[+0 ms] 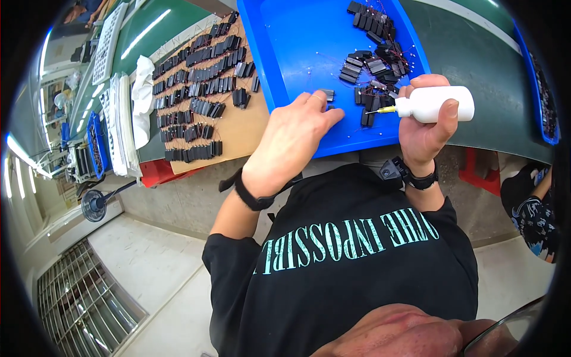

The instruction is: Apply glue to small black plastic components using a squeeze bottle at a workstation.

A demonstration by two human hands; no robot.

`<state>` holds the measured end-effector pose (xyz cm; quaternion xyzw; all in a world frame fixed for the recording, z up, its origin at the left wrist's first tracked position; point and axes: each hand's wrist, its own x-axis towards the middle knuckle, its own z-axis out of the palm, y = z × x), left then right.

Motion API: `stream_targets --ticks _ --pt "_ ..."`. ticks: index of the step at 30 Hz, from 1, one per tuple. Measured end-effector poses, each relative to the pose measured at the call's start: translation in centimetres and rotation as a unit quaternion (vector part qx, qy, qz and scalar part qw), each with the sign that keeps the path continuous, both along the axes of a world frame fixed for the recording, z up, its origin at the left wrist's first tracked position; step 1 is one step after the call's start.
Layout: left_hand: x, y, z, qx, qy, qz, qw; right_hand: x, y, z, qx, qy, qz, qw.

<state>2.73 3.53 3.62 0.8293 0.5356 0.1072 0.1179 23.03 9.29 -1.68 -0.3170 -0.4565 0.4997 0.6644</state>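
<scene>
Gripping a small white squeeze bottle (437,103) sideways, the right hand (423,128) wraps its fingers and thumb around the body so that the yellow needle tip (380,110) points left, over the near part of a blue plastic tray (297,41). The tip ends just beside a few small black rectangular parts (366,116) lying near the tray's front edge. The left hand (291,140) rests palm down on the tray floor with its fingers spread narrowly forward, the fingertips touching or nearly touching one single black part (327,94); whether that piece is pinched or only pressed cannot be told. Farther back in the tray lies a loose heap of the same black parts (372,41) with thin reddish wires trailing from them. The tray sits on a green tabletop (488,77). To the left of it, a brown cardboard sheet (241,134) carries many more black parts (199,89) set out in rough rows, well apart from both hands. A white cloth (143,98) lies beside the sheet's left edge. Both wrists wear black bands, and the person's black shirt fills the lower middle of the view. At the far right edge, a second blue tray (544,101) is partly visible.
</scene>
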Motion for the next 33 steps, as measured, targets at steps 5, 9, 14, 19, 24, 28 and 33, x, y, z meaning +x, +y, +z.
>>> stream_targets --ticks 5,9,14,19,24,28,33 --pt "0.3 -0.3 -1.7 0.0 0.059 0.016 0.998 0.0 -0.2 0.2 -0.008 -0.001 -0.004 1.0" --pt "0.3 0.3 -2.0 0.021 0.04 0.047 0.998 -0.2 -0.1 0.1 -0.013 -0.003 -0.002 1.0" --pt "-0.4 1.4 -0.7 0.111 -0.037 0.016 0.993 -0.2 -0.1 -0.1 -0.011 -0.012 -0.002 1.0" --pt "-0.5 1.7 -0.9 -0.029 0.077 0.085 0.993 -0.3 0.2 -0.1 -0.013 -0.002 -0.018 1.0" --pt "-0.6 0.6 -1.8 -0.03 0.027 0.087 0.995 0.0 0.2 -0.5 -0.015 0.002 0.0 1.0" --pt "-0.2 0.4 -2.1 -0.037 -0.005 0.067 0.997 -0.1 -0.1 -0.2 -0.013 0.003 0.008 1.0" --pt "0.5 0.9 -2.1 0.025 0.016 0.064 0.998 -0.6 -0.6 0.2 -0.014 -0.003 -0.003 1.0"
